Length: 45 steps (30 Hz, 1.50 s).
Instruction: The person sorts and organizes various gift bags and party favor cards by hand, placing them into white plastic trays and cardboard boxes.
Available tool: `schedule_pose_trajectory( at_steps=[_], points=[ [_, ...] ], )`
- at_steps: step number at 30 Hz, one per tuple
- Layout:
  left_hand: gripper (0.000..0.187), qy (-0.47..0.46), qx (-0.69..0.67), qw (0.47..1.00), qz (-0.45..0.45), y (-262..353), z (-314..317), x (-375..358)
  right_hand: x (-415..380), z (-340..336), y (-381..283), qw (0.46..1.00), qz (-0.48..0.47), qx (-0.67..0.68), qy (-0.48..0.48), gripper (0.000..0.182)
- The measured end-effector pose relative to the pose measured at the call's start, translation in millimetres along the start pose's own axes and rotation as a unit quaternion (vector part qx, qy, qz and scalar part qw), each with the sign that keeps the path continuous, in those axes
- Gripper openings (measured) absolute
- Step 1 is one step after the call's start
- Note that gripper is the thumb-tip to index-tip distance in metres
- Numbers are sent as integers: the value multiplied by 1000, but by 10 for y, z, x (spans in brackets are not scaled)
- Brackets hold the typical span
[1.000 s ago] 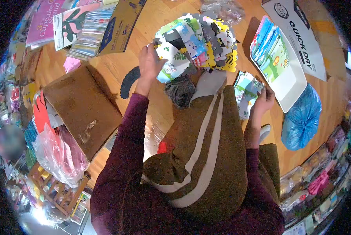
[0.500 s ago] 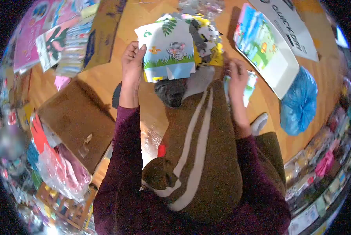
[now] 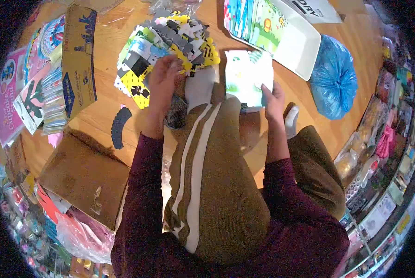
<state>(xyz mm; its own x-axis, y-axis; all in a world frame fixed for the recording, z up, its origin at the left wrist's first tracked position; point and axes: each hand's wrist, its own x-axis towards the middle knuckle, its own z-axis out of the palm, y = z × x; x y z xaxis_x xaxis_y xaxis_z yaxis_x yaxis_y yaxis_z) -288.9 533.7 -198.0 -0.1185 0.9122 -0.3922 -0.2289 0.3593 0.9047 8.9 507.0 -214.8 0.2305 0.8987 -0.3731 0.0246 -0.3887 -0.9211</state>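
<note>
My right hand [image 3: 274, 99] grips the right edge of a white printed card [image 3: 249, 74] between thumb and fingers. Glare washes out most of the card; green leaves show along its top. Edges of another bluish piece show beneath it. My left hand [image 3: 162, 78] is over the near side of a heap of cut-out paper pieces [image 3: 189, 39] in yellow, black, grey and white. Its fingers are smeared by motion, and I cannot make out whether they hold a piece. A yellow-and-black patterned piece [image 3: 140, 88] lies beside that hand.
A white tray [image 3: 305, 51] with upright printed cards [image 3: 258, 25] stands at the upper right. A tied blue plastic bag [image 3: 335, 78] is beside it. Left lie a cardboard box [image 3: 80, 55] with packaged goods, a brown box [image 3: 87, 173] and a dark scalloped strip [image 3: 121, 127].
The printed card in my left hand is gone from it; that hand is now at the paper heap. My right hand, empty before, now holds a printed card. The view has swung right.
</note>
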Motion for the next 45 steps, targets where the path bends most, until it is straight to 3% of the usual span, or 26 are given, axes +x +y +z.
schedule_pose_trajectory(
  at_steps=[4,6,8,12,13,14,16,18,19,23,24,26,27,30,31,32,34,38,45],
  points=[
    [24,61,-17,998,-5,-184,-311,-114,70,-397,529,994,21,-109,14,23],
    [23,61,-44,997,-6,-280,-459,-156,141,-413,772,960,-9,-265,89,30],
    [22,88,-57,994,21,-279,-538,-224,96,-370,768,963,-1,-247,107,37],
    [20,146,29,988,37,-296,-693,-230,52,-291,631,847,-106,-496,161,48],
    [17,175,37,983,41,-323,-759,-213,98,-317,651,822,-79,-537,171,51],
    [21,183,44,980,69,-315,-809,-190,128,-334,625,831,-77,-523,173,51],
    [37,209,265,931,143,-319,-1004,-139,89,-258,384,846,-118,-492,167,37],
    [55,203,392,880,175,-328,-1158,-71,152,-317,389,861,-145,-462,155,37],
    [71,168,412,878,180,-356,-1272,-21,186,-346,389,863,-149,-460,150,37],
    [92,156,496,845,126,-383,-1394,73,220,-286,265,876,-155,-429,160,36],
    [92,158,497,844,125,-477,-1444,132,225,-246,216,884,-146,-414,160,35],
    [92,247,454,856,23,-622,-1490,208,241,-212,222,891,-145,-401,154,32],
    [95,262,501,824,-27,-525,-1387,187,250,-186,225,890,-150,-402,156,31],
    [96,287,461,838,-54,-456,-1225,151,257,-89,243,893,-171,-391,146,31],
    [95,281,448,849,17,-711,-1360,219,251,-65,250,897,-186,-377,135,31],
    [95,282,447,849,17,-655,-1339,207,251,-56,267,897,-187,-378,134,31],
    [90,269,449,850,-60,-466,-1269,181,268,-29,297,907,-160,-368,127,32],
    [85,273,430,858,-66,-490,-1247,159,227,6,231,907,-157,-372,119,32],
    [68,312,427,845,80,-730,-1146,-72,198,-34,135,929,-133,-316,138,34]
  ],
)
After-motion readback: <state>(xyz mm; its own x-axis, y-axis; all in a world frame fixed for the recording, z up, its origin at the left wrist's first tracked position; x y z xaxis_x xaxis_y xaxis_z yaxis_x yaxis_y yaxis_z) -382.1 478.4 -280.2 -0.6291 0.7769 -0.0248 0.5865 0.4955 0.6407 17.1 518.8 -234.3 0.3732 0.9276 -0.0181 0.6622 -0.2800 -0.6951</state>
